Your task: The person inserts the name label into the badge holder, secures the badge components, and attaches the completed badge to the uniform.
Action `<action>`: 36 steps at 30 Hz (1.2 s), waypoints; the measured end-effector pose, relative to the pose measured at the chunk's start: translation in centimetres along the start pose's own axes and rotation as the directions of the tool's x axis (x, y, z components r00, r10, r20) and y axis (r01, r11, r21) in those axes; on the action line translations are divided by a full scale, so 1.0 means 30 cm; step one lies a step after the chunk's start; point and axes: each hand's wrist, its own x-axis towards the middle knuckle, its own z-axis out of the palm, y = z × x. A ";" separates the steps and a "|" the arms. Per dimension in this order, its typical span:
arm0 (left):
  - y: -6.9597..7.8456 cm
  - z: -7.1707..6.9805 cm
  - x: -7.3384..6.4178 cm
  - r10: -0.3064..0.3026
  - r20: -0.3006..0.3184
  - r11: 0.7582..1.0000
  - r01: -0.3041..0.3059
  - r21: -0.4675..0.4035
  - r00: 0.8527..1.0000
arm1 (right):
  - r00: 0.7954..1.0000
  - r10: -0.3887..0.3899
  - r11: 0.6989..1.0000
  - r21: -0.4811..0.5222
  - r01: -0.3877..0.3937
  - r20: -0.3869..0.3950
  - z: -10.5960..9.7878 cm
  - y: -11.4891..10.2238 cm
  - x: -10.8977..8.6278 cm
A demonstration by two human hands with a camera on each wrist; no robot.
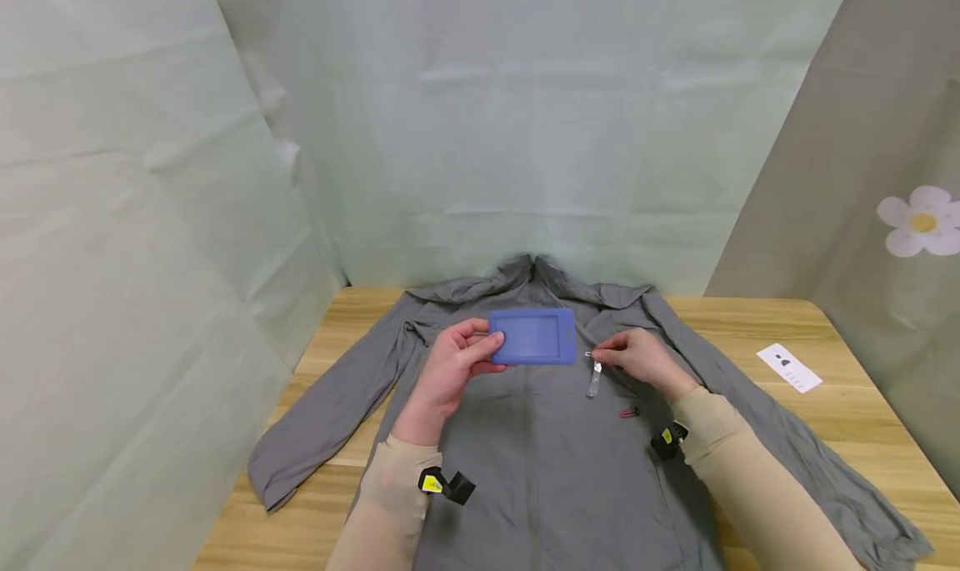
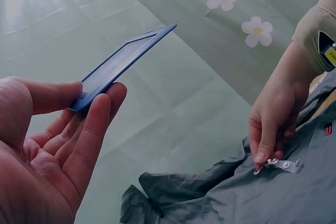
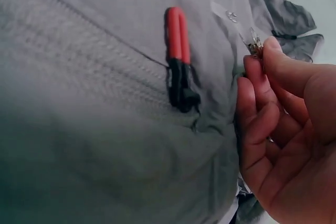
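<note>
Two pieces are held apart above the grey jacket (image 1: 487,446). Over its middle, the blue card holder (image 1: 532,338) is pinched by the left hand (image 1: 457,358), with the thumb on the front face and fingers behind. Just beside it, toward the jacket's right sleeve, the clear clip strap (image 1: 595,379) is pinched at its metal end between thumb and finger of the right hand (image 1: 641,358).

As far as can be judged, only the taking up of both pieces is done: strap and holder are not yet joined, and no card is seen in the holder's window. The white card (image 1: 790,368) is left on the desk (image 1: 750,321), outside the jacket's right sleeve, so this sleeve is placed between card and holder.

On the jacket's front, below the right hand, a red and black zipper pull (image 1: 630,413) is seen. Between the two pieces, no obstacle is noticed.
</note>
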 end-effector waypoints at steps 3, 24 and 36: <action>-0.004 0.000 0.001 -0.005 -0.002 1.000 0.005 -0.012 1.000 | 0.999 -0.020 0.999 -0.031 0.020 -0.027 0.010 0.008 0.014; -0.014 0.011 0.001 -0.039 0.021 0.999 0.039 0.000 0.999 | 0.997 -0.016 0.999 0.048 0.020 -0.079 0.003 0.011 0.002; -0.015 0.012 -0.001 -0.045 0.027 0.999 0.045 -0.005 0.999 | 0.986 0.052 0.946 0.324 0.002 -0.158 -0.107 -0.030 -0.198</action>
